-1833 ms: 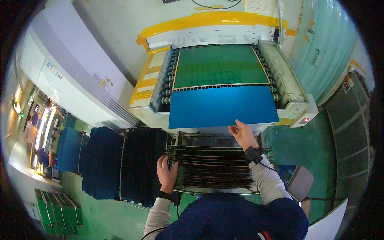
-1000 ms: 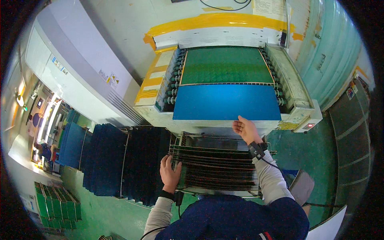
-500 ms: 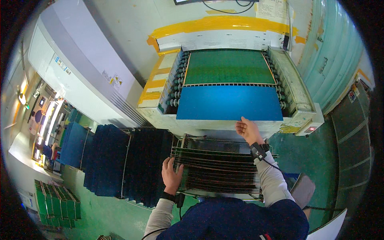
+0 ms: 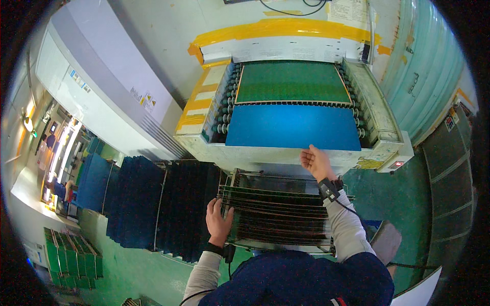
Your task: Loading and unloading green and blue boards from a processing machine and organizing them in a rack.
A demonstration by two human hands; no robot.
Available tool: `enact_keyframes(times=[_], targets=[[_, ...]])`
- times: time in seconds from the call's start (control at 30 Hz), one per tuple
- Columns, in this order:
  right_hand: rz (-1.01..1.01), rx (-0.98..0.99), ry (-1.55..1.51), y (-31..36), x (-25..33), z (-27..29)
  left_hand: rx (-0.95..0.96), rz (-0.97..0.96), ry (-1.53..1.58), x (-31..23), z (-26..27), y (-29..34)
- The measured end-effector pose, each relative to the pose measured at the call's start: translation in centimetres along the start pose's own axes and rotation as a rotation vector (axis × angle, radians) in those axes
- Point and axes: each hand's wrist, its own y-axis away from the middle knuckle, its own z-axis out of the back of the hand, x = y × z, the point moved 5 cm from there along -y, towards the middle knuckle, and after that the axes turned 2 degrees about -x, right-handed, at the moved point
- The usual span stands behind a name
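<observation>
A flat blue panel lies on the rollers of a conveyor machine, just nearer than a green panel. My right hand is at the blue panel's near edge. Its fingers are curled together, the index fingertip overlapping that edge, and nothing shows inside them. Below the machine stands a wire rack with several thin boards set on edge. At the rack's left side is my left hand, fingers spread and thumb apart. Whether it touches the rack I cannot tell.
Racks of dark blue panels stand at the left, with green panels lower down. A tall white cabinet leans over the machine's left side. At the right are a grey stool and dark panelling. People are far left.
The blue and green panels have shifted slightly away from me along the rollers, and my right hand has moved with them. A green strip shows more plainly in the rack. My left hand is almost unmoved.
</observation>
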Motion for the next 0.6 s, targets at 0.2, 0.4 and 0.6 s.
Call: enact_keyframes(times=[0.2,0.4,0.6], targets=[[-0.03,0.047,-0.026,0.1,0.0,0.0,0.002,-0.009,0.003,-0.4,0.2,-0.1],[0.025,0.105,0.333,1.4,-1.4,-1.1,0.01,0.0,0.04,-0.6,0.6,-0.2],[0.269,0.301,1.47,5.0,-5.2,-3.1,0.042,0.052,0.028,-0.1,-0.1,-0.3]])
